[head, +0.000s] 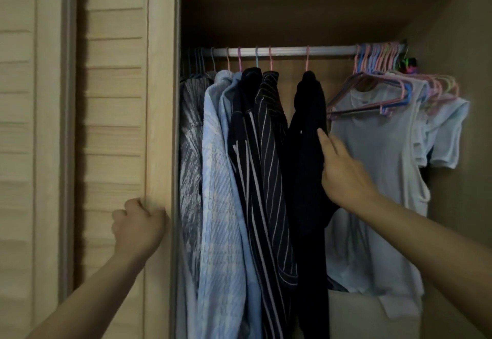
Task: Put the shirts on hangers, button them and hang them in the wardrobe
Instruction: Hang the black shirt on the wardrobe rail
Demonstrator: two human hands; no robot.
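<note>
No readable text, labels, brands or numbers anywhere. Hanging shirts (pixel 250 168) and hangers (pixel 378 72) carry no legible print or tags. Louvred wardrobe door (pixel 114 99) shows no markings either.

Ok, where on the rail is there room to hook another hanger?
Two bare stretches of rail: a short one between the striped shirt and the dark shirt, and a longer one from the dark shirt's hook to the empty hangers. The left end is crowded with shirts, the right end with hangers. The right hand touches the dark shirt.
</note>
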